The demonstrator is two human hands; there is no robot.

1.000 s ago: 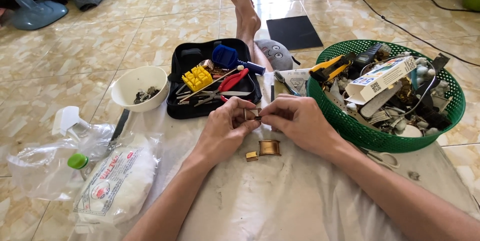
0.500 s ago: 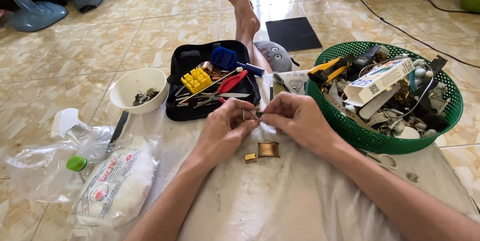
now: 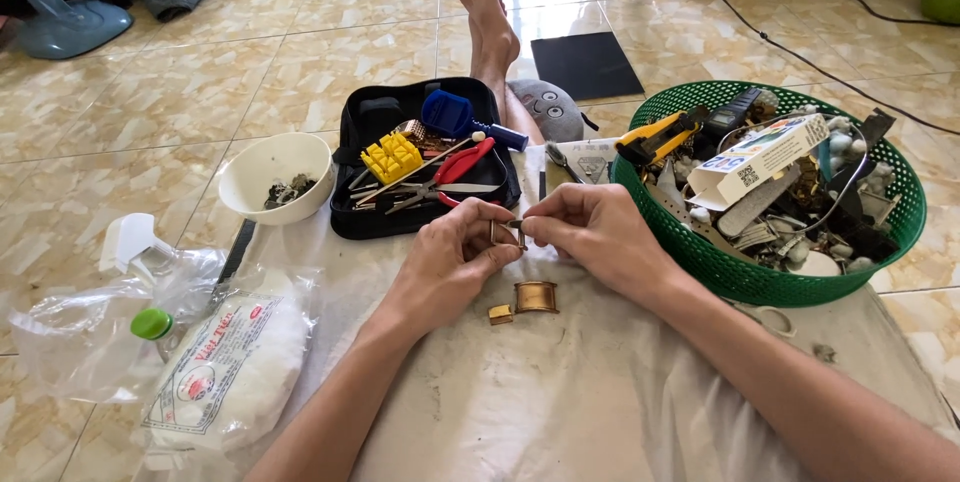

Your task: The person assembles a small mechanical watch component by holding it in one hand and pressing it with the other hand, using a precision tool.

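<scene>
Pinching a small metal piece (image 3: 508,229) between both hands, just above the pale cloth (image 3: 600,382) spread on the floor. Left hand (image 3: 455,257) curled, thumb and forefinger pressed together on the near end of the piece; right hand (image 3: 590,232) meeting it from the other side, fingertips closed on the far end. Long axis hard to tell, since the piece is tiny and mostly hidden by fingers; seemingly roughly upright between the two grips. Both hands equally near, touching it, nearly fingertip to fingertip.

Lying directly below the hands on the cloth: a curved gold-coloured band section (image 3: 536,297) and, just beside it to the left, a smaller gold link (image 3: 500,314). Both apart from the hands, nearer the left one.

Sitting beyond the hands: a black tool case (image 3: 350,172), open, holding red-handled pliers (image 3: 462,167), a yellow block (image 3: 391,157) and a blue tool (image 3: 450,114). To its left a white bowl (image 3: 262,168). At right, a green basket (image 3: 890,242) heaped with odd parts. At far left, a clear bag (image 3: 70,342) and a white printed packet (image 3: 232,367).
</scene>
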